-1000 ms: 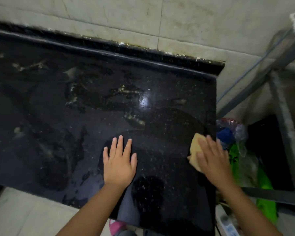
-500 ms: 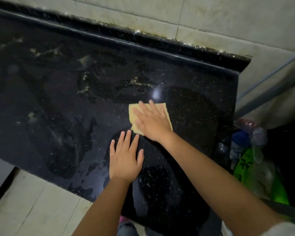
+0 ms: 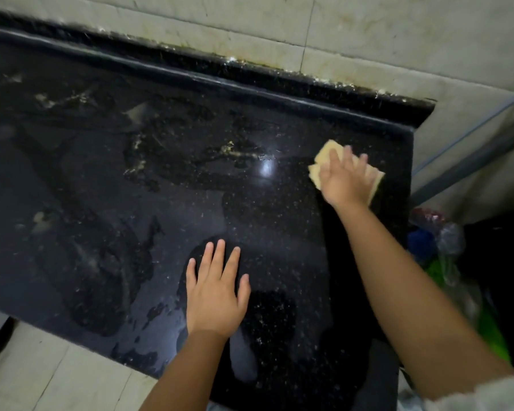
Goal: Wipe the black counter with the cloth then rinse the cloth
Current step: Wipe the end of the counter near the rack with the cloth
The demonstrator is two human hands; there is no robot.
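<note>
Cloth (image 3: 324,157) has slid from mid-worktop out to the far right corner, right hand (image 3: 346,180) flat on top, fingers spread, pressing rather than gripping. Smears lie to its left on the black worktop (image 3: 131,188). Left hand (image 3: 215,295) rests flat, nearer me.

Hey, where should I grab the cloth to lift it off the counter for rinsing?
Pinch the far-left corner of the cloth, coming from above. It lies flat on the counter under the right hand, and that corner pokes out uncovered.
</note>
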